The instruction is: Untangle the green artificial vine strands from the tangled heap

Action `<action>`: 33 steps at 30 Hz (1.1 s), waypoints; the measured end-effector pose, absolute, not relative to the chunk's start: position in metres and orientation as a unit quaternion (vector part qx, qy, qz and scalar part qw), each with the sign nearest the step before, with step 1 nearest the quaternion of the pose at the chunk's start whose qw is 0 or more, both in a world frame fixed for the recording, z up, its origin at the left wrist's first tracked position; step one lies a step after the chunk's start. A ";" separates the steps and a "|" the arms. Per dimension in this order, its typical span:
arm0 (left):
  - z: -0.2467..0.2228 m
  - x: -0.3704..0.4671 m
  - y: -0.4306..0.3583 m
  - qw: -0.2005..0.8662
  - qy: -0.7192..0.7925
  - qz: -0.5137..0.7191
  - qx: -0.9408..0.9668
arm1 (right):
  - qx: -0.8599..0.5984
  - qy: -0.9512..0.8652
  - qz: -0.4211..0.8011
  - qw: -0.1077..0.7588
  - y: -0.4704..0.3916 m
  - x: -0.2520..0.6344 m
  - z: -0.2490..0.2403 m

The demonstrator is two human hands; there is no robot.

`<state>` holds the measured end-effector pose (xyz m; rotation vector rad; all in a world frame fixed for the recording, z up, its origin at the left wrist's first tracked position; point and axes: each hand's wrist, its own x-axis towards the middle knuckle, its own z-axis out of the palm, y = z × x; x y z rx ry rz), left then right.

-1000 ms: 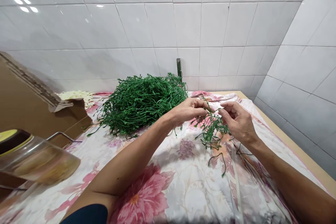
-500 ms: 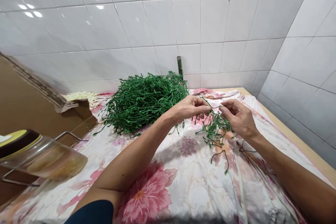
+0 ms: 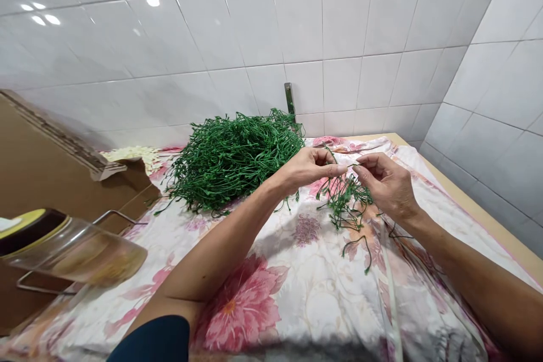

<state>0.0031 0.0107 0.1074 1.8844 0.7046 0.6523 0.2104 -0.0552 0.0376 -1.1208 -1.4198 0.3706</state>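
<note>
My left hand (image 3: 314, 167) is closed in a pinch on a thin green stem, part of which shows above its fingers. Facing it, my right hand (image 3: 384, 184) pinches the stem's other end, and the fingertips of both hands are nearly touching. Below them, a small loose cluster of green stems (image 3: 345, 201) lies on the floral cloth (image 3: 314, 288). One curved stem (image 3: 367, 251) lies apart, nearer to me. To the left of my hands rises a large heap of green stems (image 3: 237, 158) with small budded ends.
A clear jar (image 3: 93, 254) with a yellow and brown lid stands at the left in a wire frame, beside a cardboard box (image 3: 42, 164). Pale pieces (image 3: 131, 154) lie behind it. A metal strip (image 3: 289, 99) leans on the tiled wall. Pale strips (image 3: 392, 288) lie at right.
My left hand's thumb has stretched toward my right hand, and the fingertips are closer together. The stem between them shows less. The view has shifted slightly.
</note>
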 end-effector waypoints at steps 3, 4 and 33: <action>0.106 0.004 0.011 0.493 0.299 0.251 0.778 | -0.480 -0.608 0.148 0.614 -0.056 0.210 0.039; 0.106 0.004 0.011 0.497 0.297 0.241 0.779 | -0.478 -0.608 0.144 0.618 -0.056 0.210 0.040; 0.100 0.000 0.021 0.540 0.296 0.281 0.736 | -0.364 -0.642 0.279 0.614 -0.050 0.200 0.048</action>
